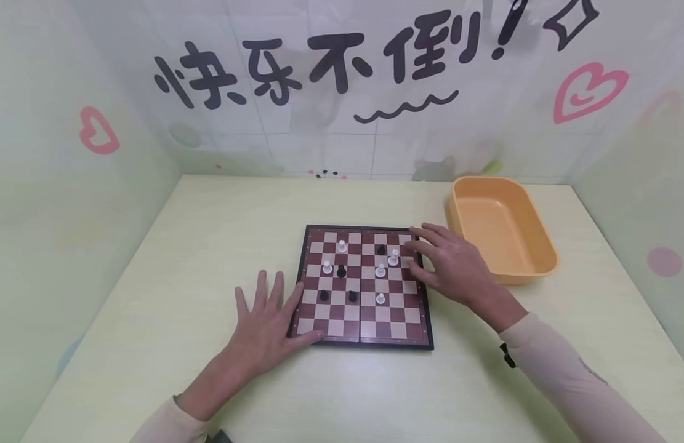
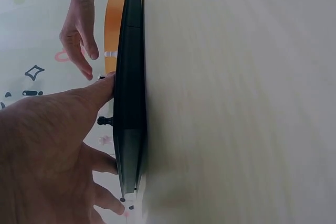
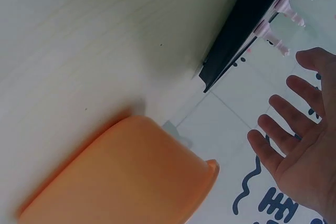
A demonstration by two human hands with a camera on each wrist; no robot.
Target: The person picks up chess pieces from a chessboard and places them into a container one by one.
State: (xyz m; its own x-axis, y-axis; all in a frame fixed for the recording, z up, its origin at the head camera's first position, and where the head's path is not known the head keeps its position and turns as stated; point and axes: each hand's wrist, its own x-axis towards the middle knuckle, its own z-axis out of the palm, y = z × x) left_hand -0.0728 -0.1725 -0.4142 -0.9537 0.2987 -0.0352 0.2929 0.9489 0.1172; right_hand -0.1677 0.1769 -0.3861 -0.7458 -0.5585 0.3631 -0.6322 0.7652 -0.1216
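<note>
A chessboard [image 1: 397, 330] in a dark frame lies on the table, with several white and black pieces standing spread over its squares. My left hand [image 1: 262, 335] has its fingers spread along the board's lower left corner, thumb over the front edge. In the left wrist view the thumb and a finger touch the board's dark side [image 2: 129, 82]. Over the right edge is my right hand [image 1: 449, 261], fingers loosely extended and nothing between them. Nearest to its fingertips stand a tall white piece [image 1: 394, 257] and a black piece [image 1: 382, 250]. A white pawn [image 1: 380, 298] is lower down.
An orange plastic tub [image 1: 497, 278] sits behind and right of the board, close to my right hand. The pale table [image 1: 220, 215] meets a wall [image 1: 319, 147] printed with dark characters and pink hearts. Side walls rise at left and right.
</note>
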